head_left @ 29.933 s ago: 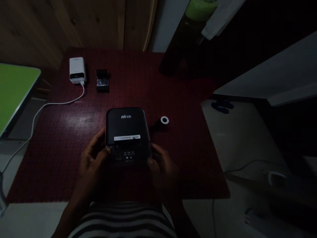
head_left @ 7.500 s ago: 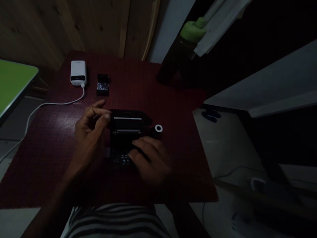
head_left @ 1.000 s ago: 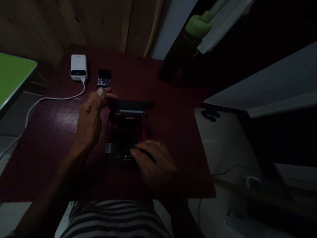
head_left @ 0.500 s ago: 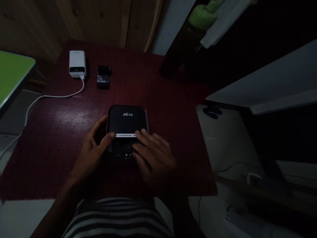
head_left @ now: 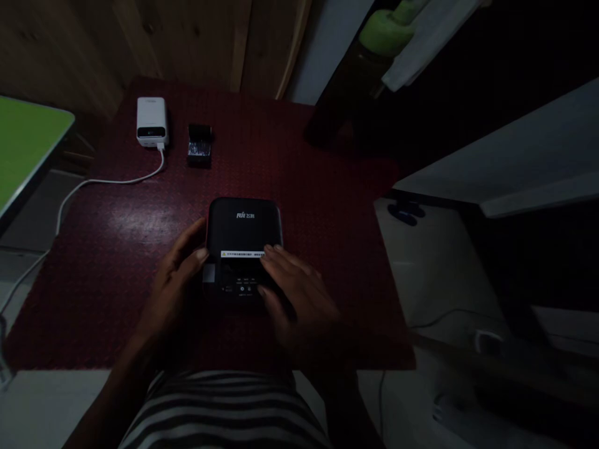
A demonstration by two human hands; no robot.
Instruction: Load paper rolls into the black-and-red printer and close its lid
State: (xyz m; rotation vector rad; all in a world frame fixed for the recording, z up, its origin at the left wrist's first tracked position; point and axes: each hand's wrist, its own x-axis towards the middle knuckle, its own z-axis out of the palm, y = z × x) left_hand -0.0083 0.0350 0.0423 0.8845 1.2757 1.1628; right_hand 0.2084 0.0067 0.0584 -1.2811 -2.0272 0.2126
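Note:
A black, square, round-cornered device (head_left: 244, 231) lies on the dark red tabletop in front of me. Pale lettering marks its upper part, a white warning strip crosses its middle, and small lit symbols show on a panel below. My left hand (head_left: 175, 280) rests at its left edge, thumb and forefinger apart, with a small grey patch of the device bare beside the thumb. Over the right side lies my right hand (head_left: 299, 293), its fingers stretched out and covering the end of the strip. The thumb is near the panel's symbols.
A white power bank (head_left: 152, 120) with a plugged-in white cable (head_left: 112, 181) stands at the back left. Beside it is a small black object (head_left: 199, 145) with a shiny middle. A green-topped table (head_left: 28, 143) adjoins on the left; a green-capped bottle (head_left: 381, 37) is at the back right.
My left thumb has slid off the device's top to its left edge, baring the grey patch. The right fingers have shifted slightly, so more of the strip and symbols show.

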